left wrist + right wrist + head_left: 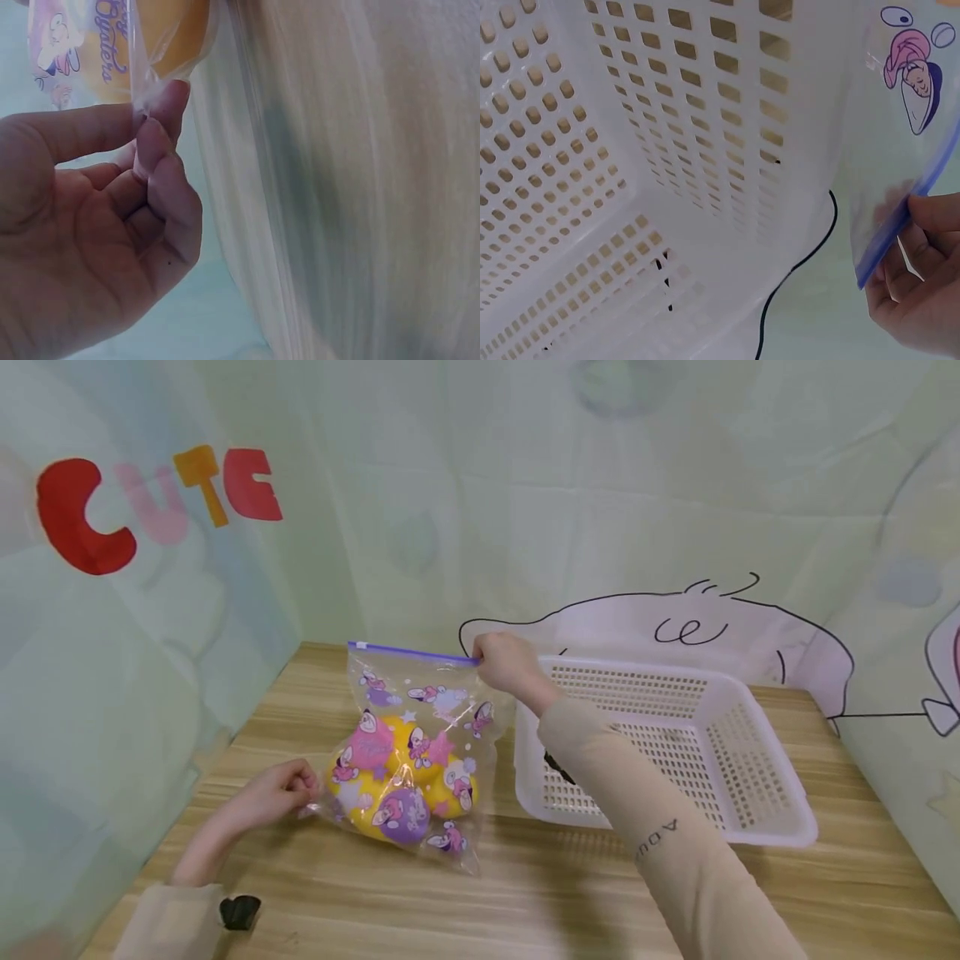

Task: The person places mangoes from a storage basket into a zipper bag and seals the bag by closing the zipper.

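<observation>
A clear zip bag [442,693] printed with cartoon figures stands tilted up over the table, yellow round things [450,789] showing through its lower half. Its purple zip strip runs along the top, with a white slider [362,646] at the left end. My right hand [510,667] pinches the strip's right end; the right wrist view shows thumb and fingers on the blue-purple edge [900,225]. Low on the left, my left hand [273,792] pinches the bag's bottom corner between thumb and fingertips, seen closely in the left wrist view [154,124]. What the yellow things are cannot be made out.
A white perforated plastic basket [780,760] stands on the wood-grain table [360,902] right of the bag, under my right forearm. Printed cloth walls [450,485] enclose the table at the back and sides.
</observation>
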Demonstrator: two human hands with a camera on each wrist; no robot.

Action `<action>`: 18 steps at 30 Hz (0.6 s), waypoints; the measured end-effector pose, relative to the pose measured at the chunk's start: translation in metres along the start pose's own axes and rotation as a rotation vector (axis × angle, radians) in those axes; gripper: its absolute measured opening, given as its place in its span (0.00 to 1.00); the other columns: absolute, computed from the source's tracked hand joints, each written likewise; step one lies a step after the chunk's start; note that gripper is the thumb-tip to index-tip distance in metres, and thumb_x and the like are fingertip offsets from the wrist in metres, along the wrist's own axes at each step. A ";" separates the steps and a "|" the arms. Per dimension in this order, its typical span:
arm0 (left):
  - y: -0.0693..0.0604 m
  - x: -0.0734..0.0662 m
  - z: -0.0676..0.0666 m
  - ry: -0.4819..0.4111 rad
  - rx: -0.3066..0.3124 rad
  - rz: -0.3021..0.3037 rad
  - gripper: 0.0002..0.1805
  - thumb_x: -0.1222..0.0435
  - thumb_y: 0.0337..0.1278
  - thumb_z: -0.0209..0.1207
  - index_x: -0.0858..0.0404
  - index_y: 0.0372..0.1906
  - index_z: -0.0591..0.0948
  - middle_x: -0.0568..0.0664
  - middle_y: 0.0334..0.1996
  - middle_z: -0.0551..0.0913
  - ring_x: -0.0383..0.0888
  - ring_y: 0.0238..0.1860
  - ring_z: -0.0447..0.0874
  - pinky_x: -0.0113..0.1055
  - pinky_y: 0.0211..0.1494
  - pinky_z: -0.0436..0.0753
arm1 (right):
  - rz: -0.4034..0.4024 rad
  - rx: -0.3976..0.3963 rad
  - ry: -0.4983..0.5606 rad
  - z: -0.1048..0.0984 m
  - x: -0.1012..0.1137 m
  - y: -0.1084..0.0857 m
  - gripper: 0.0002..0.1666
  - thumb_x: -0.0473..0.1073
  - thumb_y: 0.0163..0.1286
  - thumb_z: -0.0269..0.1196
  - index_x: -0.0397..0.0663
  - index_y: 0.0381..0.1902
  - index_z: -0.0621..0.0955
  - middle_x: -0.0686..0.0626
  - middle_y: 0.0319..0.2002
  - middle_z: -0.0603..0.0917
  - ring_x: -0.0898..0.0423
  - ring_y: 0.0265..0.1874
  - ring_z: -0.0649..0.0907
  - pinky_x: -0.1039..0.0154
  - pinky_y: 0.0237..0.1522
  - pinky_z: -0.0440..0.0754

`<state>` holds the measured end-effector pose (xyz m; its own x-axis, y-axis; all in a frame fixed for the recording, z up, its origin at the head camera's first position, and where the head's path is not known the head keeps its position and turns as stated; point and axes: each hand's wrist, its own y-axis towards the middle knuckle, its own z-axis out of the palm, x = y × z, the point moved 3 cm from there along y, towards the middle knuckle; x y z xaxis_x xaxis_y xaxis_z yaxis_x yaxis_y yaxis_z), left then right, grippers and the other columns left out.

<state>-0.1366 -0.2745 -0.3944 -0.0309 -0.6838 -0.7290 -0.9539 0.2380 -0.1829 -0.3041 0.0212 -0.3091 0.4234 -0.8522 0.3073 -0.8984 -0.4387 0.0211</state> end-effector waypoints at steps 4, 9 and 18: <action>0.000 -0.001 -0.002 0.002 0.001 -0.015 0.03 0.73 0.57 0.53 0.72 0.33 0.74 0.48 0.21 0.74 0.33 0.21 0.69 0.26 0.24 0.71 | 0.014 -0.030 -0.054 0.008 0.001 0.007 0.11 0.35 0.59 0.58 0.47 0.38 0.84 0.49 0.40 0.87 0.50 0.42 0.84 0.53 0.47 0.81; -0.001 -0.001 -0.004 0.003 0.002 -0.026 0.04 0.73 0.57 0.54 0.72 0.33 0.74 0.48 0.20 0.74 0.33 0.21 0.69 0.27 0.24 0.71 | 0.041 -0.046 -0.087 0.015 0.004 0.014 0.10 0.36 0.58 0.59 0.49 0.37 0.84 0.50 0.41 0.87 0.49 0.44 0.84 0.51 0.49 0.80; 0.000 -0.003 -0.002 0.004 -0.018 -0.044 0.04 0.72 0.55 0.55 0.72 0.32 0.76 0.47 0.20 0.76 0.32 0.21 0.71 0.26 0.25 0.72 | 0.072 -0.009 -0.139 0.024 0.004 0.022 0.05 0.36 0.60 0.57 0.49 0.28 0.81 0.49 0.39 0.86 0.49 0.42 0.83 0.50 0.50 0.80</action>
<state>-0.1372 -0.2742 -0.3910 0.0098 -0.6963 -0.7177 -0.9597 0.1951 -0.2024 -0.3191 0.0011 -0.3302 0.3695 -0.9128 0.1740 -0.9277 -0.3732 0.0124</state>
